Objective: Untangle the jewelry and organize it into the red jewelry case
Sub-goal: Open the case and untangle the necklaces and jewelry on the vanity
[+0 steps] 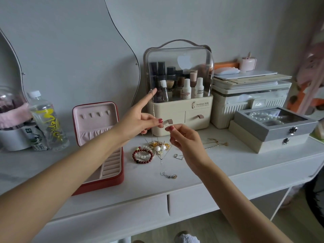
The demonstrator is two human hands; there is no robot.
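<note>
While both hands are up above the white table [228, 165], a thin chain [153, 109] hangs between them. It looks very light and very floppy, and it could snap or knot again if someone tugs it hard. I think the best place to hold it is near an end or by the clasp, with just two fingertips, and to pull slowly. The left hand [140, 120] has its pointer finger sticking straight up, with the chain looped over the tip, while its thumb and the other fingers curl in and pinch the chain lower down. The right hand [184, 139] is mostly closed, and its thumb and first finger pinch a fine bit of the chain just beside the left thumb. The chain runs down from the hands to the jewelry pile [154, 148] on the table, and it looks like it is caught in there. The pile has gold bits, white pearls and a dark red bead bracelet [142, 156] all mixed up. Those beads look hard and smooth, so they may roll. A small earring [169, 175] lies by itself closer to the table's front edge, and another thin chain [213, 143] lies to the right. The red jewelry case [101, 146] stands open just left of the pile, with its pink lid up and its ring rolls showing. I cannot see any jewelry in it yet.
</note>
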